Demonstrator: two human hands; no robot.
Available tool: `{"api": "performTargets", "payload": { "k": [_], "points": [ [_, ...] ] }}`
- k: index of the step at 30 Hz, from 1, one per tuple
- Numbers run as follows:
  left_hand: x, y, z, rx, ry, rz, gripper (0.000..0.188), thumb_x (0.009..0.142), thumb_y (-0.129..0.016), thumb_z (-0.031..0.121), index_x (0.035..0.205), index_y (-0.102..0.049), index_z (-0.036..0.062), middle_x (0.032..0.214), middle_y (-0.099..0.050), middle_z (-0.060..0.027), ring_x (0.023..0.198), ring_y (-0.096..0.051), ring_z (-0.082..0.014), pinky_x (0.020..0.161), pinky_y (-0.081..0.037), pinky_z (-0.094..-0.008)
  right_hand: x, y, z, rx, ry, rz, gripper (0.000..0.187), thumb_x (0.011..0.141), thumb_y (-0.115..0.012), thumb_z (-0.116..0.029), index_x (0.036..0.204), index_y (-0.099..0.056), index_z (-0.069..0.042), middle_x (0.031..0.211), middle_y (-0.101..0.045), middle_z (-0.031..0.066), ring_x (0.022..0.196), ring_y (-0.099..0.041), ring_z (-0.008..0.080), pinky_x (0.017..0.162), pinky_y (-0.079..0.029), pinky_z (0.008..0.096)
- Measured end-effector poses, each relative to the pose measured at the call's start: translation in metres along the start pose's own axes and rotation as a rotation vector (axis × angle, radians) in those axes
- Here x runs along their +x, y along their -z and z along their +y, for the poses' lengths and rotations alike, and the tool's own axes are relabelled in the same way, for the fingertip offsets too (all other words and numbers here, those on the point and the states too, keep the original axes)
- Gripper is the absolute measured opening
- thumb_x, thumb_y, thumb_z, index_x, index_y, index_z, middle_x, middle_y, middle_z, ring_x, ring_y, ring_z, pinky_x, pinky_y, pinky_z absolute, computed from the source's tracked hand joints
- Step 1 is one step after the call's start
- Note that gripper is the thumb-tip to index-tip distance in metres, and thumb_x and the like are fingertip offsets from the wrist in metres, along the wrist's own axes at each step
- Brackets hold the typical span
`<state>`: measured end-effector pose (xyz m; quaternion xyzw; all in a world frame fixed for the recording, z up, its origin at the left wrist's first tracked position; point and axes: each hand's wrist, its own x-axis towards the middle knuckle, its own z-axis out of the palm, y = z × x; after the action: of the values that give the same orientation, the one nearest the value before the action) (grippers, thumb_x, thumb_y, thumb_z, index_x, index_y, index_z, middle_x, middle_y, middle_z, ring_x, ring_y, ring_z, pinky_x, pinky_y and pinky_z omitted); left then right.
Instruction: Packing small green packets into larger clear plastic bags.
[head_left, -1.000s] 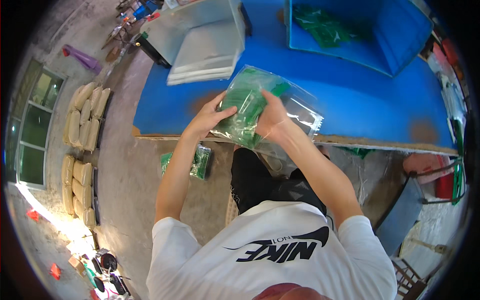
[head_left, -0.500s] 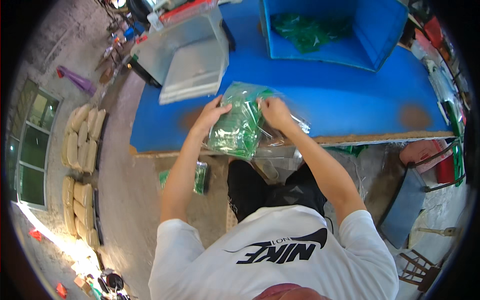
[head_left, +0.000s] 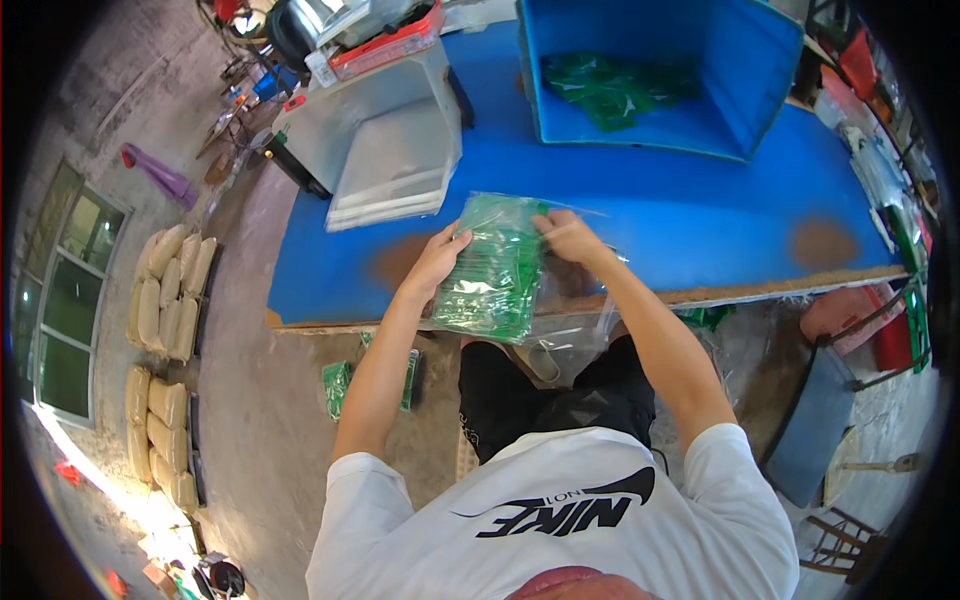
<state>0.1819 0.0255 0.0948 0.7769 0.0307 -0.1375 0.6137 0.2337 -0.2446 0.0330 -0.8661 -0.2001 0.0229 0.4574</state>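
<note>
We hold both bare arms out in front of our body, and they converge toward the hands. Our left forearm (head_left: pixel 384 350) runs forward and slightly inward, with little bend at the left wrist (head_left: pixel 412 292). The left hand (head_left: pixel 436 263) points forward and inward, its thumb (head_left: pixel 459 240) laid across toward the right. Our right forearm (head_left: pixel 655 325) slants more sharply inward, from the right toward the middle. The right hand (head_left: pixel 574 238) sits a little farther forward than the left, back upward, fingers (head_left: pixel 546 224) bent and pointing left, somewhat blurred. Our two hands stay near each other without touching.
</note>
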Motion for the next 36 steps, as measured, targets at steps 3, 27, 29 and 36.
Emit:
{"api": "performTargets", "payload": {
  "k": [3, 27, 29, 36],
  "points": [
    [-0.008, 0.009, 0.003, -0.245, -0.031, -0.15, 0.057, 0.1, -0.058, 0.028, 0.149, -0.04, 0.0032, 0.137, -0.056, -0.0136, 0.123, -0.054, -0.0209, 0.103, -0.043, -0.0329, 0.006, -0.014, -0.034, -0.041, -0.182, 0.16, 0.057, 0.093, -0.057, -0.05, 0.073, -0.068, 0.002, 0.078, -0.066, 0.0255, 0.079, -0.063, 0.0458, 0.073, -0.05, 0.0519],
    [-0.033, -0.024, 0.039, 1.349, -0.515, -0.097, 0.079, 0.095, -0.039, 0.067, 0.156, -0.026, 0.0183, 0.164, -0.013, -0.0174, 0.151, -0.011, -0.0395, 0.121, -0.008, -0.0556, -0.107, -0.066, -0.061, 0.926, -0.197, -0.057, 0.026, 0.104, -0.047, -0.024, 0.115, -0.048, 0.0, 0.088, -0.065, 0.0118, 0.083, -0.07, 0.0194, 0.067, -0.058, 0.0317],
    [-0.034, -0.035, 0.039, 1.337, -0.579, -0.043, 0.076, 0.097, -0.037, 0.064, 0.156, -0.027, 0.0181, 0.164, -0.012, -0.0161, 0.151, -0.011, -0.0383, 0.122, -0.009, -0.0531, -0.12, -0.069, -0.054, 1.152, -0.192, -0.03, 0.024, 0.105, -0.048, -0.023, 0.118, -0.047, -0.003, 0.098, -0.063, 0.0092, 0.082, -0.068, 0.0162, 0.063, -0.057, 0.0296],
    [-0.018, -0.045, 0.008, 1.318, -0.707, 0.002, 0.071, 0.097, -0.04, 0.062, 0.154, -0.034, 0.0187, 0.161, -0.025, -0.0122, 0.149, -0.021, -0.033, 0.122, -0.011, -0.051, -0.118, -0.068, -0.069, 1.003, -0.06, -0.029, 0.023, 0.105, -0.047, -0.018, 0.121, -0.047, -0.002, 0.098, -0.064, 0.0119, 0.079, -0.068, 0.0182, 0.067, -0.056, 0.0289]
  ]
}}
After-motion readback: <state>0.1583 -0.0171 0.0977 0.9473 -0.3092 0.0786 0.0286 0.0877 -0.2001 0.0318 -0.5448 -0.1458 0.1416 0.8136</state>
